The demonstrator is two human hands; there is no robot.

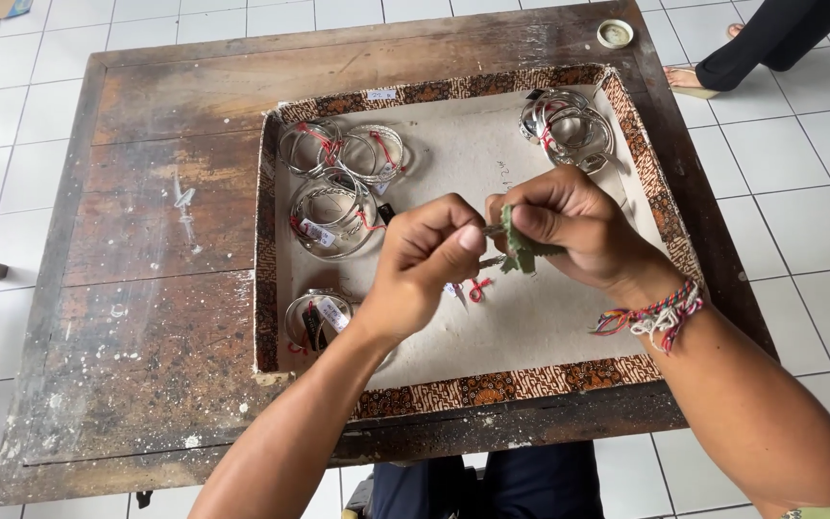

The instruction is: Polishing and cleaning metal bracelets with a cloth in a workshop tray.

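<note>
My left hand (427, 261) and my right hand (569, 229) meet over the middle of a shallow tray with a patterned brown rim (492, 386). The left hand's fingers pinch a small silver bangle (492, 231), mostly hidden between the two hands, with a red string and tag (476, 288) dangling below. In my right hand is a small green cloth (521, 252), pressed against the metal. A braided multicolour bracelet (660, 312) circles my right wrist.
Groups of silver bangles with red ties and tags lie in the tray: back left (343, 152), middle left (330, 213), front left (317, 320), back right (567, 127). The tray rests on a worn wooden table (156, 240). A small round lid (615, 34) sits at the far edge. Another person's foot (694, 79) is on the tiled floor.
</note>
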